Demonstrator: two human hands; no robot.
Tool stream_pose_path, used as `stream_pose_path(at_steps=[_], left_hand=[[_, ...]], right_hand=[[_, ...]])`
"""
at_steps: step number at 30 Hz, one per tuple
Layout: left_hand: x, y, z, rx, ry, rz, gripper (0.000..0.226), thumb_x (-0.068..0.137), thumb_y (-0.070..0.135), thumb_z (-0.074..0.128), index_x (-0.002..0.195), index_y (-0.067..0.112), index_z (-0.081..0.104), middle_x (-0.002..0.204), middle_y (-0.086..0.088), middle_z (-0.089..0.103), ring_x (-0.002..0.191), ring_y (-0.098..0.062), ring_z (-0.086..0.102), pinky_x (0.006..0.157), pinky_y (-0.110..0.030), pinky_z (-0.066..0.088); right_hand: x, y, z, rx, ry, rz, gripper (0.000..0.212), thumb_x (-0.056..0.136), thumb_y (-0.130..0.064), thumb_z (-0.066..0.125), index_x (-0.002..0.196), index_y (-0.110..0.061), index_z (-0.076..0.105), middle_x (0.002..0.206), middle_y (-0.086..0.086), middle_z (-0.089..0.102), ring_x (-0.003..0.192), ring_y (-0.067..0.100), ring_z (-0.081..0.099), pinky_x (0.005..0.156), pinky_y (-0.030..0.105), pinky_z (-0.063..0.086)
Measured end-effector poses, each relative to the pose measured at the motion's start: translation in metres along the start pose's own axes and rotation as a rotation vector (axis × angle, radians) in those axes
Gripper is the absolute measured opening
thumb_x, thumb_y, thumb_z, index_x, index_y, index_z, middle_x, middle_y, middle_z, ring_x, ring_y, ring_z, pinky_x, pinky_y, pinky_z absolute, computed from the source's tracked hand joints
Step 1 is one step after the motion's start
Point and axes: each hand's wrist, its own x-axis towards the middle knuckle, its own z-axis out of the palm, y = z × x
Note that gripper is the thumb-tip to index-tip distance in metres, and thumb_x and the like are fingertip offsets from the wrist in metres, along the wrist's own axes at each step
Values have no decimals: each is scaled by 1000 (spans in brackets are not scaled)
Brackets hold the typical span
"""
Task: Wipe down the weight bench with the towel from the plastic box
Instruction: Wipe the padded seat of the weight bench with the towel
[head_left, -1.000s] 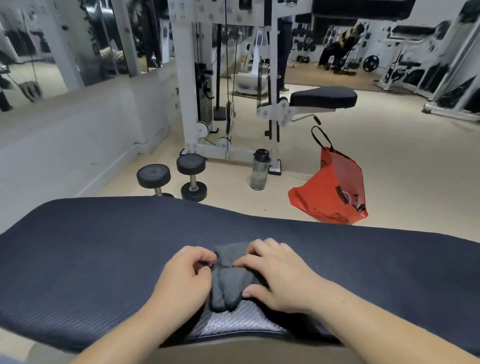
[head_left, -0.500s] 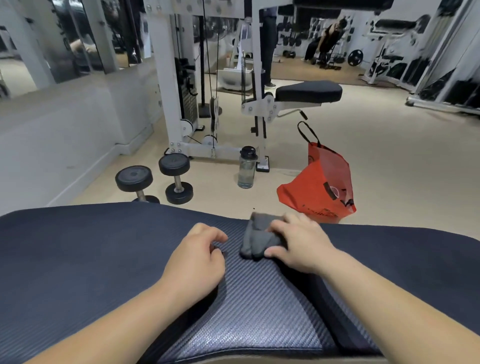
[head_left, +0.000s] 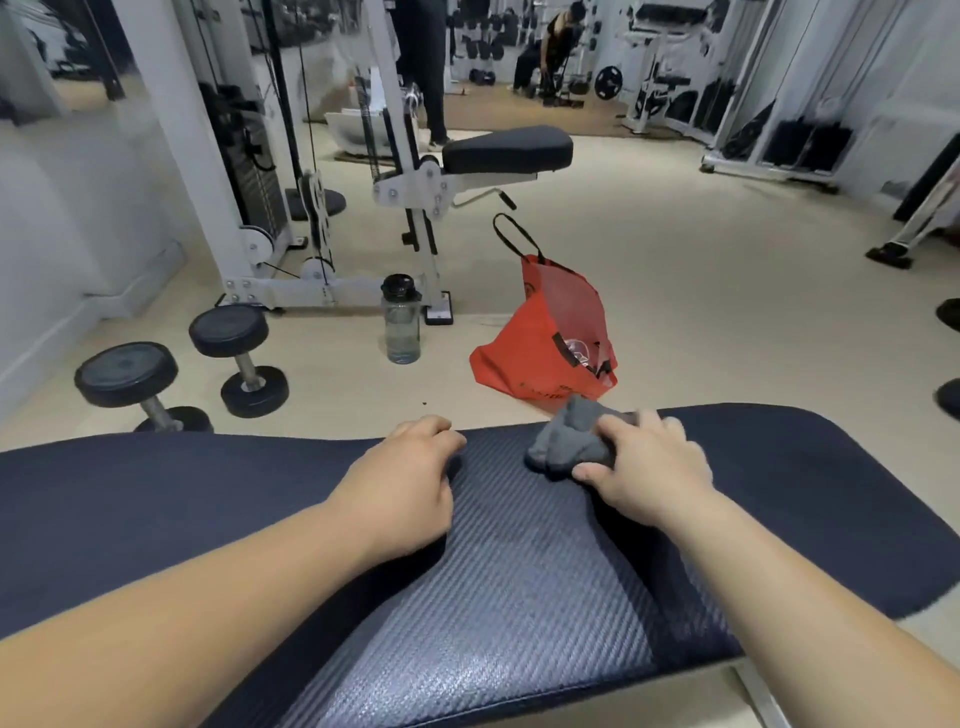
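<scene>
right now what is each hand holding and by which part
The right hand grips the bunched grey towel by its near right side, on the bench pad. The left hand rests on the pad, holding nothing.

The right hand (head_left: 652, 470) has pushed the grey towel (head_left: 569, 444) from the bench's (head_left: 208, 509) near edge to its far edge.
</scene>
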Motion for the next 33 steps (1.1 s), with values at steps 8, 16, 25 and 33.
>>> stream_pose_path(at_steps=[8,16,25,33], left_hand=[[59,7,10,179,-164,-148,38,84,13,45,118,16,62,120,-9,61,116,-33,58,94,-47,53],[56,5,16,163,-127,-175,49,88,17,44,132,27,63,130,-1,60,128,-27,51,103,-41,48],[-4,-6,23,-22,19,2,59,84,6,46,139,22,59,153,4,50,140,-22,45,113,-43,44],[-30,8,13,-53,27,77,54,88,10,48,139,25,59,154,7,48,141,-17,44,115,-38,41]], right_hand=[[3,-11,12,161,-70,-309,50,79,-68,70,125,-51,59,116,-11,42,123,19,37,104,42,33],[-2,-6,5,35,-15,-139,49,87,-68,62,127,-41,54,124,0,45,128,29,40,102,46,39],[-99,-9,20,-6,-142,-591,55,76,-74,66,124,-47,57,110,-12,40,109,17,42,94,40,42],[-113,-17,22,-111,-5,-544,45,84,-67,61,117,-36,55,117,1,47,113,28,47,89,42,41]])
